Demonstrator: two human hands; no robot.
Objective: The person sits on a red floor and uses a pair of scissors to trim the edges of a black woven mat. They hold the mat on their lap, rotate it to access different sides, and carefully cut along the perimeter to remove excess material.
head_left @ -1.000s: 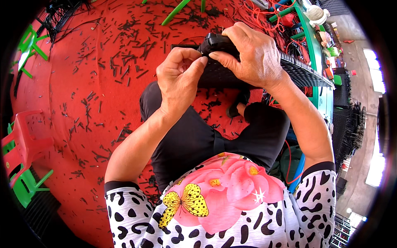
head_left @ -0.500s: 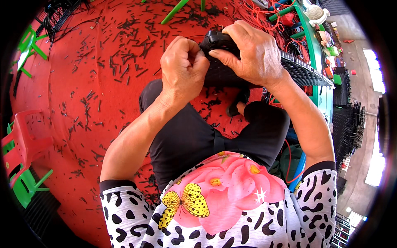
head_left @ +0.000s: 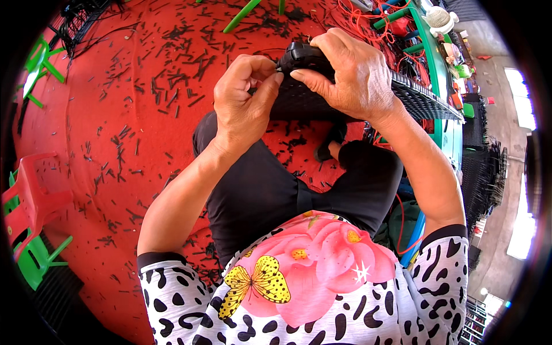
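Note:
Above my lap a black woven panel [head_left: 307, 103] stands on edge, reaching toward the right. My right hand [head_left: 359, 77] grips its thick black wrapped corner [head_left: 305, 56], thumb in front and fingers over the top. At that corner's left end, my left hand [head_left: 244, 98] is closed in a pinch, thumb and forefinger tips meeting against the corner. A small dark bit shows at those fingertips, too small to name. The panel's far side is hidden by my right hand.
Short black offcuts litter the red floor [head_left: 109, 138]. A red plastic chair [head_left: 40, 192] and green chairs [head_left: 37, 259] stand at the left. Along the right runs a green-framed rack [head_left: 434, 63] holding various items, with tangled red cords [head_left: 362, 20] beside it.
My left hand has shifted slightly left, its thumb straightening toward the corner and its fingers loosening from a tighter curl. My right hand and the panel hold still.

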